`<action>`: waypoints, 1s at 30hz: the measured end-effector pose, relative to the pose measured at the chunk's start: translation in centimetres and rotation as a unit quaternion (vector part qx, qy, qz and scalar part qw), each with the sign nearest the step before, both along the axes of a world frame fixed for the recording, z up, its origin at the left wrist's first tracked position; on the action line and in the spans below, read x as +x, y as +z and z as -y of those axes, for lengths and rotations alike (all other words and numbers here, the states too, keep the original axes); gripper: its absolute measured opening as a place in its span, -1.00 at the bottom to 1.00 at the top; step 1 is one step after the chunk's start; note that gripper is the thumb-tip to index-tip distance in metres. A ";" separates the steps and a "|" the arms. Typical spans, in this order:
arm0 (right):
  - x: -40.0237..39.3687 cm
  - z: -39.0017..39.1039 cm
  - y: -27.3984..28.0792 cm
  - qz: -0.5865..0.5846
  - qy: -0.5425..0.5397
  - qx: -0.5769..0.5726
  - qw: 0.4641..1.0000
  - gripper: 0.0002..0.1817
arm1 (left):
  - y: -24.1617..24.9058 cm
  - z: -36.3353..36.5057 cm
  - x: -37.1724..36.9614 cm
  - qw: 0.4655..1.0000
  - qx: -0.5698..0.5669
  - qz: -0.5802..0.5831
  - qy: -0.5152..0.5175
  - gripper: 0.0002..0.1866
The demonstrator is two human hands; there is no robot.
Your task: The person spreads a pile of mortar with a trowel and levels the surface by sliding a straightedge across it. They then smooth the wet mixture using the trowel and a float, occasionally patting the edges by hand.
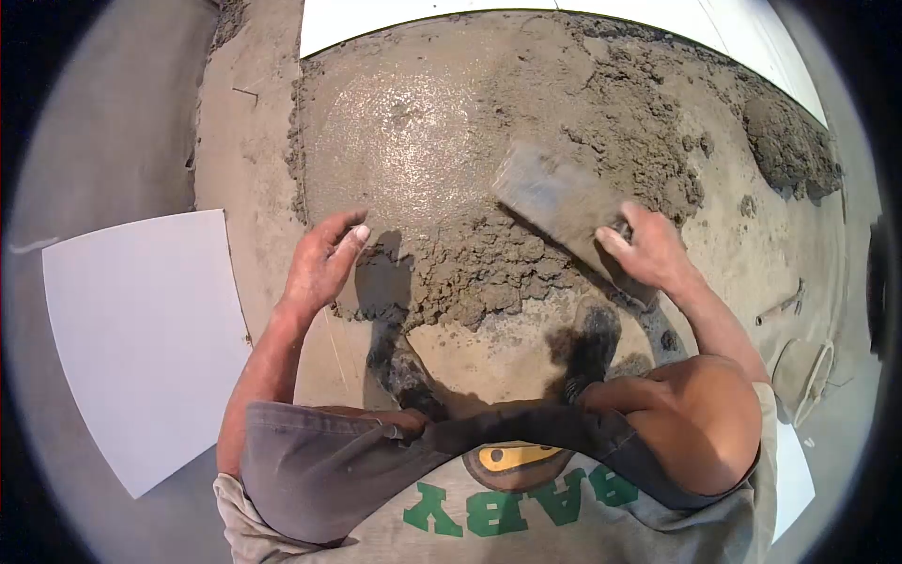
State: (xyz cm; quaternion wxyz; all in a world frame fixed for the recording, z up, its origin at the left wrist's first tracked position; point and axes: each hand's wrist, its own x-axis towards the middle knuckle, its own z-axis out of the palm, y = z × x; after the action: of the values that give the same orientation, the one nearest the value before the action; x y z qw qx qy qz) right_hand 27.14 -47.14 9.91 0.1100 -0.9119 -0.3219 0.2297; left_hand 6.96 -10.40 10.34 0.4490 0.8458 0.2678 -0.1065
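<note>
While the right hand (653, 249) is closed around the handle of a flat trowel (552, 191), the trowel's blade lies over the bed of wet mortar (399, 179), reaching obliquely toward the middle of the head view. The left hand (327, 260), fingers half curled and thumb near the fingertips, has nothing visible in its hold; it is over the bed's near left edge (whether it touches the mortar cannot be told). The surface is smooth and glistening at left, coarse and crumbly at right and along the near margin. White slabs (427, 13) border the far side, with a dark mound of mortar (787, 146) beside them at right. Both boots (594, 346) stand against the near margin, limiting the space there. A loose white panel (141, 348) occupies the left floor; at right lie a hammer (776, 308) and, nearer, a pale container (799, 374).
</note>
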 end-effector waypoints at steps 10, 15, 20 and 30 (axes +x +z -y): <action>-3.3 -6.6 -1.7 -0.204 0.237 -0.108 0.944 -0.48 | -1.2 -0.8 -0.7 0.999 -0.030 -0.002 0.019 -0.58; -5.9 -3.5 -4.3 -0.017 0.328 0.031 0.944 -0.60 | -2.5 -1.9 -1.0 0.999 0.012 0.022 0.023 -0.56; -3.8 -6.0 -6.7 0.028 0.336 0.002 0.941 -0.60 | -2.6 -1.2 1.0 0.999 -0.009 0.028 0.036 -0.58; 3.7 -11.7 -6.3 0.119 0.238 -0.077 0.961 -0.56 | 0.1 -0.2 2.0 0.996 0.006 0.085 0.010 -0.60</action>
State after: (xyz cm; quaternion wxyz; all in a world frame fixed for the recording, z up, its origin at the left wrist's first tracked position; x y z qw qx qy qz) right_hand 30.87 -35.43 3.59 -0.0573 -0.8352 -0.5222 0.1629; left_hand 8.99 -10.17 10.41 0.4660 0.8517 0.2381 -0.0281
